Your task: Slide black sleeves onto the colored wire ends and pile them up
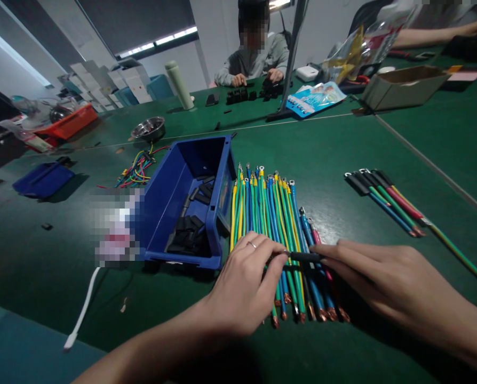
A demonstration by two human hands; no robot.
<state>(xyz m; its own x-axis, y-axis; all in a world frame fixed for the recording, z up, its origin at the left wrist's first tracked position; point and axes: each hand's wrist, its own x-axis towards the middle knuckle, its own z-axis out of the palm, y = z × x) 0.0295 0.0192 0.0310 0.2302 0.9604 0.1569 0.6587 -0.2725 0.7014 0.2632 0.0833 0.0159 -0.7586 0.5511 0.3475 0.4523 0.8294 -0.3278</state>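
Observation:
My left hand [244, 282] and my right hand [386, 280] meet over a row of several yellow, green and blue wires [270, 218] with metal lugs, laid side by side on the green table [342, 144]. Both hands pinch a short black sleeve [304, 257] held crosswise above the wires, the left at one end, the right at the other. My left hand wears a ring. A blue bin [182, 202] with several black sleeve pieces stands just left of the wires.
A smaller bunch of wires with black sleeves [382, 200] lies to the right. Loose coloured wires [138, 168], a metal bowl [148, 128], a blue lid [42, 180] and an orange tray [68, 122] sit to the left. Another person [254, 53] sits across; a cardboard box [402, 85] is far right.

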